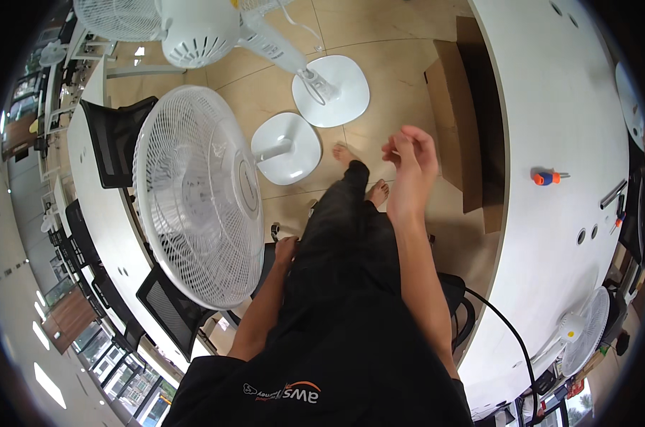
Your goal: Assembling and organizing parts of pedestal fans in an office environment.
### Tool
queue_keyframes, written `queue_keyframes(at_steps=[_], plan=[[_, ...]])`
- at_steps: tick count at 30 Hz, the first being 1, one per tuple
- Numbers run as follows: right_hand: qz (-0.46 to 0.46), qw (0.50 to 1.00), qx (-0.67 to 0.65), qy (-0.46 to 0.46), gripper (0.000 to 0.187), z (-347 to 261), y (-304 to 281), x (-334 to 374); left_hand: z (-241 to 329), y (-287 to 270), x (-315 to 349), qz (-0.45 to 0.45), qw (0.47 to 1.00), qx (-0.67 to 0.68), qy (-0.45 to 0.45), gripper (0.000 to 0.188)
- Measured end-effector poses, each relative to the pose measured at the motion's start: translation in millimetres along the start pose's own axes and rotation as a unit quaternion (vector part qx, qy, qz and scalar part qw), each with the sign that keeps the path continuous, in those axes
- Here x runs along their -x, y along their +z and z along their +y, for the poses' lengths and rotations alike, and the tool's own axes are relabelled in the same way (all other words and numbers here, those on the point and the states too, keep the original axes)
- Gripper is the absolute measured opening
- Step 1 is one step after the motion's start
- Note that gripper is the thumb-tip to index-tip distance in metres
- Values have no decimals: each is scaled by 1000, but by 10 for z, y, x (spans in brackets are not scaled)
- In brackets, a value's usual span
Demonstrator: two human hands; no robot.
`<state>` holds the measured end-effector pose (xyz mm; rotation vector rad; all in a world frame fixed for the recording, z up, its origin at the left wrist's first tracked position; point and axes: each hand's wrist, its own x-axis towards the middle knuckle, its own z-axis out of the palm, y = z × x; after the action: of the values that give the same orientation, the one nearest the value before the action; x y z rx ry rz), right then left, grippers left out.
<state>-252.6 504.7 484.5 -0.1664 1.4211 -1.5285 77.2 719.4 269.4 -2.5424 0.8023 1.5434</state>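
My right hand point(411, 174) is raised above the floor in front of me, fingers loosely bent and apart, with nothing visible in it. Low beside my left thigh, my left hand point(287, 249) rests by the dark chair seat point(267, 265); its fingers are mostly hidden. Close on my left stands a white pedestal fan point(201, 196) with a round mesh guard, on a white rounded-square base point(287, 162). Farther off, a second white fan point(201, 35) shows its motor housing from behind, its pole leaning down to another white base point(342, 89).
An open cardboard box point(454, 128) stands between me and the white table point(550, 92) on my right. On that table lie an orange-and-blue screwdriver point(548, 178) and another fan point(584, 331). Black mesh chairs point(119, 139) line the desks on the left. A black cable point(511, 327) curves past the table.
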Motion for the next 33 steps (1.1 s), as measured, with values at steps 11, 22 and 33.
queue_keyframes(at_steps=[11,22,33], plan=[[12,967,242,73,19,1410,-579,-1600,2772,728,-637,125,969,8,212,30],[-88,964,198,154,23,2687,-136,-2496,4005,-280,-1745,145,845,367,360,44],[-165,942,283,72,39,3953,853,-2895,4546,-359,-1401,210,758,342,514,46]])
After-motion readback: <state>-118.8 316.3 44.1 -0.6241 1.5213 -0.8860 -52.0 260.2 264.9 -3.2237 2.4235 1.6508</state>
